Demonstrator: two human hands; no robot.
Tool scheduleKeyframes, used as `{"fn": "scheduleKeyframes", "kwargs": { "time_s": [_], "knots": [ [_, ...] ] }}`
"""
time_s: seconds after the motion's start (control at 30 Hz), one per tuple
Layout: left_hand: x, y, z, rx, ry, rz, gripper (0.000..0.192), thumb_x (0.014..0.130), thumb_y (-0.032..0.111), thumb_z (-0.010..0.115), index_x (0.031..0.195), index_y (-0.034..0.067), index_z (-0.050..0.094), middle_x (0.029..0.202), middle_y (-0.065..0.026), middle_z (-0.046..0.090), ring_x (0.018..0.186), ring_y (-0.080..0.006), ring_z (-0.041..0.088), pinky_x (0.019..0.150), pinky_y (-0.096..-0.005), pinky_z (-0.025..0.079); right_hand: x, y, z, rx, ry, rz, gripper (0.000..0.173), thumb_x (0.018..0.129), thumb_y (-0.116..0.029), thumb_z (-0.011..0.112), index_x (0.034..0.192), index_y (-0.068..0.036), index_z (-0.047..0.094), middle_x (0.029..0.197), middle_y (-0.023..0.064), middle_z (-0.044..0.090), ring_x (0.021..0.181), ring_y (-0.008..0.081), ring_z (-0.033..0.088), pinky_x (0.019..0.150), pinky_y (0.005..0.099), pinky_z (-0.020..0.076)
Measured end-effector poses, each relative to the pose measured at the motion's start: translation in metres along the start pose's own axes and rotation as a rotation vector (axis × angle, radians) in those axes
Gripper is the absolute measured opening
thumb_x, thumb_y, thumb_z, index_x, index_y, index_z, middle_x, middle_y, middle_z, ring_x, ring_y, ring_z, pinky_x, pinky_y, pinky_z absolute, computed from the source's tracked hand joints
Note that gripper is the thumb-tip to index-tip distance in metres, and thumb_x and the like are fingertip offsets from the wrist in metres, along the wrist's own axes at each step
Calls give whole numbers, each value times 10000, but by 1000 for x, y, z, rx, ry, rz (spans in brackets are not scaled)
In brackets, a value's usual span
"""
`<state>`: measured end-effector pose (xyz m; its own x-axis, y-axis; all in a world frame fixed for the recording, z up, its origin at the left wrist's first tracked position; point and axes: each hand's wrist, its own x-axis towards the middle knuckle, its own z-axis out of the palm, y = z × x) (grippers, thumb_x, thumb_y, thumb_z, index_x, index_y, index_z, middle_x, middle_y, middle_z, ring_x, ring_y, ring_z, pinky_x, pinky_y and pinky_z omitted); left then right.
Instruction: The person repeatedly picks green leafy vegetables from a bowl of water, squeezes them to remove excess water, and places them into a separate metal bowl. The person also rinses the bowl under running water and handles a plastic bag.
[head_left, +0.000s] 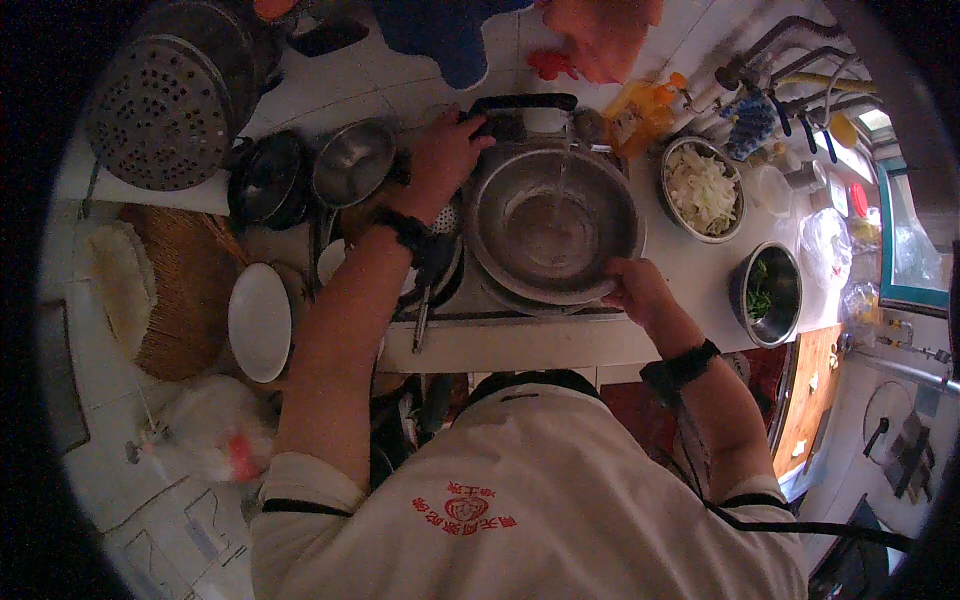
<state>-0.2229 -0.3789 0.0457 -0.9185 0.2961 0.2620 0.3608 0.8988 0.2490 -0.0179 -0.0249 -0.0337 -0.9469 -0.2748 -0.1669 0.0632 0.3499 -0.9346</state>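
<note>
A wide stainless steel basin (555, 225) stands in the sink area before me with shallow water in it. My right hand (637, 289) grips its near right rim. From a black faucet (525, 103) a thin stream of water (562, 169) falls into the basin. My left hand (439, 161) reaches past the basin's left side to the faucet's left end, whose black part lies between thumb and fingers. Below that wrist, a perforated metal utensil (445, 219) and white dishes (332, 259) are partly hidden by my forearm.
On the right counter stand a bowl of chopped pale vegetables (703, 187) and a metal bowl of green pieces (761, 296). At left are a small metal bowl (355, 163), a black pan (268, 180), a white oval dish (259, 322) and a large perforated steamer (161, 112). Pipes (780, 45) run along the back right.
</note>
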Motion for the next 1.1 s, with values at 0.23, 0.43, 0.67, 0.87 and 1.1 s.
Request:
{"fn": "scheduleKeyframes", "kwargs": {
  "time_s": [0.23,0.43,0.67,0.87,1.1],
  "knots": [
    [-10,10,7,162,90,29,420,982,427,602,1269,129,675,1437,-173,553,1209,-389,612,1009,-496,508,-17,-8,-3,601,177,596,364,707,-162,862,1025,-61,717,939,147,732,812,293,716,691,393,584],
    [-53,26,6,-82,240,31,210,896,155,675,1084,83,738,1201,-169,694,1048,-366,659,908,-480,534,-38,-24,-6,321,436,406,204,862,-64,696,1048,17,676,865,124,709,795,235,699,658,364,584],
    [-96,54,21,-317,1,-166,179,935,185,655,1059,65,704,983,-218,710,851,-407,691,720,-499,565,-40,-69,-10,-78,652,490,213,919,-122,661,1104,-16,662,974,147,734,838,267,692,731,391,520],
    [-97,54,23,-380,215,-131,323,948,213,656,1242,81,625,944,-207,718,771,-399,698,656,-479,565,-44,-89,0,-390,712,284,290,928,-102,639,1204,-14,629,1016,187,729,891,317,708,757,433,530],
    [-56,47,5,-400,138,-301,628,964,300,630,1521,98,422,879,-193,715,809,-417,691,704,-500,560,-42,-105,9,-364,733,230,634,941,-76,615,1539,-105,405,1135,178,733,936,290,731,764,422,563]
  ]
}}
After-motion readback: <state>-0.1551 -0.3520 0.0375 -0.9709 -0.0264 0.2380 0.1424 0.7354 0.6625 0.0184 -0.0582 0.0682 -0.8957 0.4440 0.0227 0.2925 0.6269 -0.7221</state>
